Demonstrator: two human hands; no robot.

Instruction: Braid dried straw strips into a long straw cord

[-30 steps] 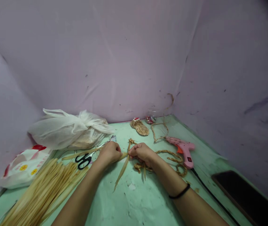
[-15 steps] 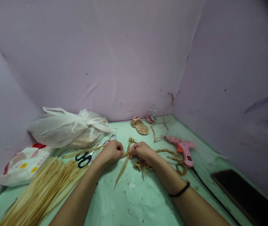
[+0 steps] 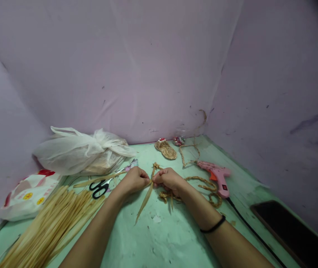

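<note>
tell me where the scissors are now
In the head view, the black-handled scissors lie left of centre on the green table, between the left hand and the bundle of pale strips.

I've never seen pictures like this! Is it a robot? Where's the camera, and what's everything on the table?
No robot here: these are a person's bare hands, seen by a camera worn on the head, looking forward and down. The left hand and right hand nearly meet, pinching flat straw-coloured strips. On the green table, a bundle of similar strips and black-handled scissors lie to the left; a braided cord and pink glue gun lie to the right. Farther back are a woven, sandal-shaped piece and a tied white bag.
</note>
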